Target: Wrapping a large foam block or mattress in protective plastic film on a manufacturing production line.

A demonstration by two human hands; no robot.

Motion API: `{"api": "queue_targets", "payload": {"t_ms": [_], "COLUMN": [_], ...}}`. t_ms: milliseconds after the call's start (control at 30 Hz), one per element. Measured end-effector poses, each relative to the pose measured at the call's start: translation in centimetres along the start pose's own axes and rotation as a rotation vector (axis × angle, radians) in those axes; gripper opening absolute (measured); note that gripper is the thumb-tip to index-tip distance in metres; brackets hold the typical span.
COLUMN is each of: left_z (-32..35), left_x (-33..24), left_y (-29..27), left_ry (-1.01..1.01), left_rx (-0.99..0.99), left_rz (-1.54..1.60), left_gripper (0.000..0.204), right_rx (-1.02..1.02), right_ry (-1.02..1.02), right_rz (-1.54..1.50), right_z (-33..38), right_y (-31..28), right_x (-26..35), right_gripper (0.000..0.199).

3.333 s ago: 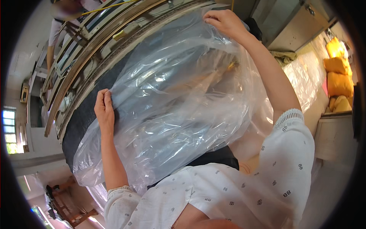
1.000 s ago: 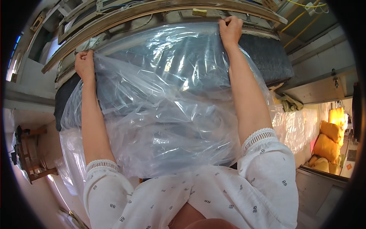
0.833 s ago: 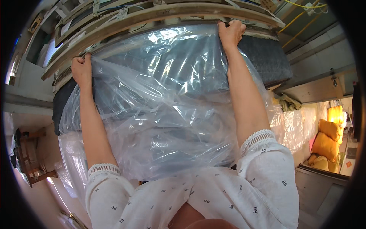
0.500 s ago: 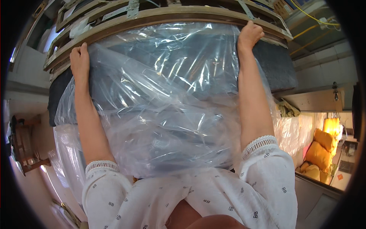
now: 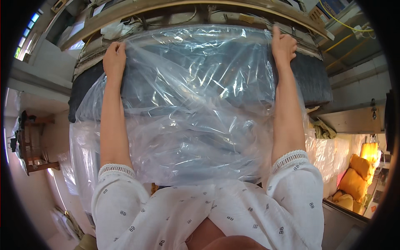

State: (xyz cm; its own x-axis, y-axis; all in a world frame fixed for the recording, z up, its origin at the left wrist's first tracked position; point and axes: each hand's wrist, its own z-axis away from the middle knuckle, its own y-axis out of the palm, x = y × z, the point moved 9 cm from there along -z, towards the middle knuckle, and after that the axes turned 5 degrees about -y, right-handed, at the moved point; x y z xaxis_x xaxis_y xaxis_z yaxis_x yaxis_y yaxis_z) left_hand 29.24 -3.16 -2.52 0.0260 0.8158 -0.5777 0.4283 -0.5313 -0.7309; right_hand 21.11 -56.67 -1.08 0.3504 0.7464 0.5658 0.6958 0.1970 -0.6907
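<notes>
A wide sheet of clear plastic film [image 5: 196,79] stretches between my two hands, with its far edge pulled fairly straight. My left hand [image 5: 114,59] is closed on its far left corner. At the far right corner, my right hand [image 5: 284,46] grips the film with the fingers curled and one digit pointing up. Beneath the film lies a dark padded-looking surface [image 5: 310,79], showing past both sides. Nearer to me the film is bunched in loose folds. Beyond my hands a long wooden bar [image 5: 175,7] crosses the view, with a gap below it.
Wires and a worn ledge [image 5: 208,16] show in the gap behind the film. A crumpled white piece [image 5: 116,30] lies at the far left. Yellow cables [image 5: 346,21] hang at the far right. Lower right are orange cushions [image 5: 352,174]; a wooden rack [image 5: 35,143] stands left.
The wooden bar now sits higher and farther off, exposing the wired ledge under it. Both hands appear farther right in view, still on the film, and the film's far edge looks straighter.
</notes>
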Motion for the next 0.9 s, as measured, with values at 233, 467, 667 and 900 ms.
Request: {"api": "queue_targets", "payload": {"t_ms": [233,467,667,900], "left_z": [5.4,10.3,18.9,24.0], "left_x": [-1.5,-4.3,-27.0,-35.0], "left_y": [-11.8,-16.3,-11.6,-7.9], "left_ry": [0.133,0.214,0.655,0.807], "left_rx": [-0.155,-0.268,0.139,0.522], "left_rz": [0.249,-0.054,0.457,0.592], "left_gripper": [0.025,0.017,0.025,0.014], "right_rx": [0.493,0.818,0.848,0.781], "right_ry": [-0.229,-0.169,-0.271,-0.167], "right_rz": [-0.490,-0.958,-1.032,-1.241], "right_z": [4.7,11.5,15.0,18.2], "right_y": [-3.7,-12.7,-17.5,-19.1], "right_x": [0.1,5.8,7.7,7.4], "right_gripper": [0.033,0.026,0.027,0.024]}}
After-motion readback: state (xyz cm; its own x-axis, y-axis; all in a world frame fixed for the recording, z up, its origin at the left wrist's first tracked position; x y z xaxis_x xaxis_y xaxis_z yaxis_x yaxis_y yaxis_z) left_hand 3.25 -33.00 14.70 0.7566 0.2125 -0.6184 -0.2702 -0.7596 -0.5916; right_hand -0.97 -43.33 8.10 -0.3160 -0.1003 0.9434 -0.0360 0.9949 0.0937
